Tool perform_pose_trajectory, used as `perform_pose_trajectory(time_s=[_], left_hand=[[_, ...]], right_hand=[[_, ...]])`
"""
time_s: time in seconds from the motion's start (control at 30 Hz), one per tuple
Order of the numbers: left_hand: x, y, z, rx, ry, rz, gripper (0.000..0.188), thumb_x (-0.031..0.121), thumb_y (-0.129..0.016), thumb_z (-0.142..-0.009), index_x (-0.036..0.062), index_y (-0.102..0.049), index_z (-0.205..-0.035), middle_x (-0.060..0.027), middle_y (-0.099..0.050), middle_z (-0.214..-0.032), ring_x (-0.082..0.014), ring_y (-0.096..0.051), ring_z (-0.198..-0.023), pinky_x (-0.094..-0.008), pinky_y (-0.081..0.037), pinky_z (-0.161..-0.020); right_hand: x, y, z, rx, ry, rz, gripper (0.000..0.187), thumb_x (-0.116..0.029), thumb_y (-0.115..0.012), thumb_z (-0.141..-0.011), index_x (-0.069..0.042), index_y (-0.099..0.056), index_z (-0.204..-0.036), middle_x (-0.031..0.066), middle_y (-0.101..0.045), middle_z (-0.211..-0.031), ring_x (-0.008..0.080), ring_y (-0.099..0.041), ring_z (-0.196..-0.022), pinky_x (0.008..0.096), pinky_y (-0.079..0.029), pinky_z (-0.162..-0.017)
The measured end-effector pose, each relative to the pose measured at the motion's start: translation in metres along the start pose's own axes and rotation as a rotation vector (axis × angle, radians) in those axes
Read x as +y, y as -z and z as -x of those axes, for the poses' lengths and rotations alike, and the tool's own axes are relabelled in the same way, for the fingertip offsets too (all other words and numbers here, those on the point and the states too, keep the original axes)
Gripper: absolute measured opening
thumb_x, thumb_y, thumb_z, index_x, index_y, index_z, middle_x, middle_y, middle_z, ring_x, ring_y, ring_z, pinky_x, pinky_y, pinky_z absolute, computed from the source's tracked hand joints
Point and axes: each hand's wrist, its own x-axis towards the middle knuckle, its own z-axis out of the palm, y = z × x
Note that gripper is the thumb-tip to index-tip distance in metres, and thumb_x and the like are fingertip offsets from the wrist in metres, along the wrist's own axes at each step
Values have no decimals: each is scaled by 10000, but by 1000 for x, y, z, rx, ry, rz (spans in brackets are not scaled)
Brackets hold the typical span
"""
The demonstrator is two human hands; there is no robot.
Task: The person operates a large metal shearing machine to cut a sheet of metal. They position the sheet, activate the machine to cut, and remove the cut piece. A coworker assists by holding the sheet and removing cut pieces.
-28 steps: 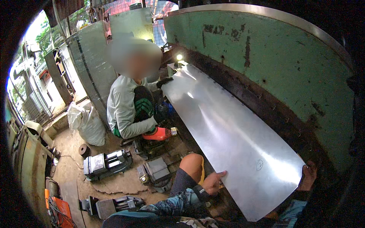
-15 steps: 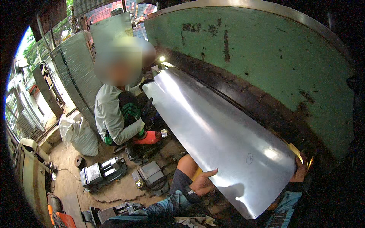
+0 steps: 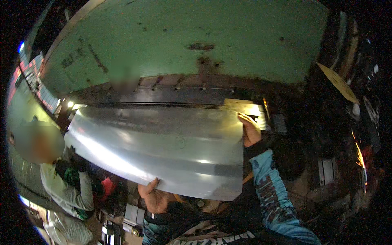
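Note:
A long, shiny metal sheet (image 3: pixel 183 153), gently curved, lies across the middle in front of a green machine (image 3: pixel 163 36). Its far edge runs along the dark slot of that machine. My left hand (image 3: pixel 155 198) grips the near edge, thumb on top and fingers hidden underneath. At the right end, my right hand (image 3: pixel 250 130) is closed around the sheet's corner, its fingers partly hidden. A small circle is drawn on the sheet's surface. Toward the sheet's left end crouches a co-worker (image 3: pixel 61 185), whose hands are hard to make out.
Below the sheet, a grey machine vise (image 3: pixel 134 214) sits on the floor. A white sack (image 3: pixel 67 228) lies at the lower left. Orange sparks (image 3: pixel 359 155) fly at the far right. A lit yellowish block (image 3: pixel 241 106) stands by the slot near my right hand.
My view has swung right, so the sheet now lies nearly level across it and the co-worker sits at the far left. Both hands stay on the sheet.

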Motion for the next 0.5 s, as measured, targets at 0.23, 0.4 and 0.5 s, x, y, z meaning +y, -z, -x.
perform_pose_trajectory(time_s=[0.23,0.4,0.5], left_hand=[[6,3,2,-4,93,98,301,238,-692,-927,4,-654,-1113,-155,-710,-1103,-321,-677,-1036,-501,-542,-952],[-3,-3,3,-11,70,45,518,331,-686,-941,14,-546,-1326,-185,-621,-1315,-366,-567,-1249,-571,-438,-1075],[-11,-23,10,-62,99,186,603,368,-698,-938,50,-483,-1402,-159,-556,-1414,-385,-510,-1307,-611,-400,-1092]], right_hand=[[7,-17,14,49,-44,41,201,-140,-746,-934,-21,-724,-1095,48,-722,-992,157,-688,-850,303,-543,-781],[28,-16,-7,72,-10,71,121,-126,-710,-961,-22,-728,-1020,32,-725,-949,128,-678,-826,283,-533,-737],[42,-17,-20,78,-23,32,103,-113,-714,-955,-23,-726,-1003,33,-725,-943,127,-675,-821,288,-527,-717]])
